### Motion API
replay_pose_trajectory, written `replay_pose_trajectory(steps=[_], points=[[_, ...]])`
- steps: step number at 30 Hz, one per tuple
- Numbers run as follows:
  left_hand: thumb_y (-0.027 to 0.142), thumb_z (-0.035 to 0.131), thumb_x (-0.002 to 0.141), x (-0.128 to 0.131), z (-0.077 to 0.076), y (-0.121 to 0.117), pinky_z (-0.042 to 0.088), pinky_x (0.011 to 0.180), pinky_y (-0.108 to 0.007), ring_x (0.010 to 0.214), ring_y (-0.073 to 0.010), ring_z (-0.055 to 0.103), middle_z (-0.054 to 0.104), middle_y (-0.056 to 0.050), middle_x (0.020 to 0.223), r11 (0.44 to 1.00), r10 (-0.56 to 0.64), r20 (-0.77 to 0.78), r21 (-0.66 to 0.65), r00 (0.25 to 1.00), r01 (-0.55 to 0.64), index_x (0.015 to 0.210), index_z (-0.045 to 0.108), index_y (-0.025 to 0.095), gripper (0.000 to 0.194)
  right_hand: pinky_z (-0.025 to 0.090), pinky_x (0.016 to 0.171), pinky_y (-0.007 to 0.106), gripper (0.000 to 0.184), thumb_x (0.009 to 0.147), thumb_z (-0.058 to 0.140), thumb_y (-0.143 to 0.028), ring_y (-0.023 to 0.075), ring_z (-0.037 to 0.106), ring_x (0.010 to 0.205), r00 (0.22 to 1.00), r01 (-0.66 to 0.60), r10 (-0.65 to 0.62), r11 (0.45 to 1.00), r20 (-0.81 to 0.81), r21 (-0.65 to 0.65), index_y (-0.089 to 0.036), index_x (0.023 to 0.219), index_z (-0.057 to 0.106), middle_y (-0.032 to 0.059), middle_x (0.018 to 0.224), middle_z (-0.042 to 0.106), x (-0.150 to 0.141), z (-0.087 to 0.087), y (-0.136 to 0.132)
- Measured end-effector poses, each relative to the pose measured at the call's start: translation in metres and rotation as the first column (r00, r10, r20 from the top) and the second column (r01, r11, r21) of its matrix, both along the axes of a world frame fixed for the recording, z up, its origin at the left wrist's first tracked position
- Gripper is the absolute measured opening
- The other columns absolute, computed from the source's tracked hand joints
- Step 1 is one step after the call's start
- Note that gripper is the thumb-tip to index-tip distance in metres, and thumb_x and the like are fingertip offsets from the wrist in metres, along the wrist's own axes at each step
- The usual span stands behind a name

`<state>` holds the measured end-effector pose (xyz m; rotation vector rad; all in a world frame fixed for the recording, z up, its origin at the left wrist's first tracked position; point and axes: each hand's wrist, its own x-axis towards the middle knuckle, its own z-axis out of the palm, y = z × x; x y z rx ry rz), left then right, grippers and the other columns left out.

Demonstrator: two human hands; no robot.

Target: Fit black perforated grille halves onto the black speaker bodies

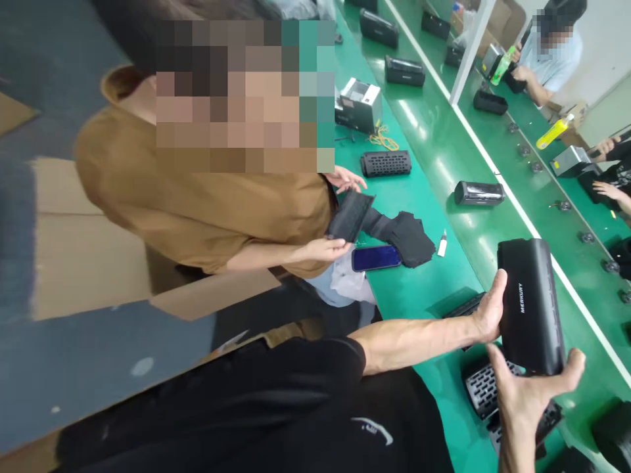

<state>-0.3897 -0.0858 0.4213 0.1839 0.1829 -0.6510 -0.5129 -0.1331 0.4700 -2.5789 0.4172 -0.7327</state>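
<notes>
A black curved speaker casing [527,305] with white MERKURY lettering is held up over the green bench. My left hand [489,310] grips its left side, the thumb along the edge and the fingers hidden behind. At the casing's lower end is my right hand [530,391], thumb and a finger spread around the two corners, the palm against or close under that end. Below the hands lie black perforated grille pieces [480,389], partly covered by my right hand. Another dark part [463,306] rests beyond my left forearm.
Beside me a co-worker in a brown shirt [197,197] handles a black panel [351,217]. A phone [377,258], black sheets [411,240] and a small white bottle [442,244] lie on the bench. A conveyor belt [438,144] carries speakers [479,193]; people work across it.
</notes>
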Motion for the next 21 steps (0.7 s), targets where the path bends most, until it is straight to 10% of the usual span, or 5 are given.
replay_pose_trajectory(steps=[4,7,10,14,21], points=[[0.095,0.066,0.073,0.003,-0.001,0.004,0.046,0.118,-0.063,0.134,-0.0464,0.062,0.072,-0.023,0.136,1.0,-0.023,0.146,0.022,0.989,0.02,0.134,0.07,0.016,0.1,0.035,0.123,0.071,0.107,0.075,0.092,-0.061,0.0462,0.047,0.145,0.964,0.018,0.009,0.995,0.266,-0.1,-0.017,0.157,0.039,0.0248,0.156,0.042,0.012,0.005,-0.005],[0.063,0.093,0.066,0.036,0.007,0.046,0.043,0.119,-0.066,0.143,-0.0429,0.055,0.052,-0.018,0.163,0.984,-0.015,0.455,0.164,0.89,-0.068,0.154,0.055,0.026,0.103,0.037,0.121,0.07,0.104,0.069,0.093,-0.067,0.0471,0.054,0.137,0.973,0.055,-0.062,0.998,0.22,0.039,-0.013,0.148,0.053,0.0236,0.148,0.052,0.001,0.032,-0.026],[0.033,0.104,0.05,0.076,0.04,0.1,0.037,0.124,-0.059,0.157,-0.0381,0.041,0.033,-0.01,0.177,0.927,-0.108,0.784,0.301,0.612,-0.222,0.164,0.043,0.034,0.129,0.035,0.121,0.07,0.108,0.064,0.092,-0.073,0.0473,0.053,0.135,0.99,0.04,-0.058,0.99,0.127,0.139,-0.015,0.148,0.055,0.0209,0.147,0.053,-0.019,0.054,-0.041],[0.034,0.101,0.048,0.094,0.087,0.135,0.042,0.121,-0.046,0.15,-0.0372,0.051,0.061,-0.007,0.154,0.918,-0.314,0.909,0.364,0.273,-0.157,0.142,0.07,0.025,0.1,0.03,0.123,0.068,0.108,0.068,0.091,-0.07,0.0463,0.049,0.139,0.997,-0.036,0.019,0.975,0.075,0.22,-0.018,0.153,0.049,0.0188,0.151,0.051,-0.035,0.065,-0.044],[0.044,0.094,0.059,0.07,0.076,0.123,0.052,0.107,-0.043,0.127,-0.0354,0.062,0.065,-0.009,0.138,0.876,-0.359,0.886,0.428,0.292,-0.223,0.131,0.074,0.027,0.077,0.038,0.118,0.065,0.108,0.066,0.087,-0.074,0.0452,0.051,0.137,0.999,0.02,-0.012,0.953,-0.03,0.303,-0.022,0.153,0.05,0.0149,0.152,0.054,-0.034,0.068,-0.055]])
